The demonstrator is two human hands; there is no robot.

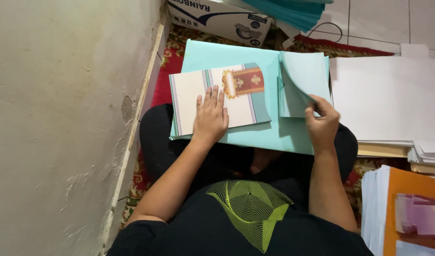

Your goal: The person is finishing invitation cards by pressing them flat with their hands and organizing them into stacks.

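A large pale turquoise board (255,135) rests across my lap. On its left lies a cream printed card (189,95) with striped borders and a red and gold ornament. My left hand (210,116) lies flat on that card, fingers spread. On the right sits a stack of pale turquoise sheets (302,76). My right hand (322,124) pinches the lower corner of the top sheet, which curls upward off the stack.
A rough plaster wall (61,118) runs along the left. A cardboard box (217,19) stands behind the board. Stacks of white paper (383,99) lie to the right, with an orange sheet pile (411,208) at the lower right. A red patterned rug (165,71) covers the floor.
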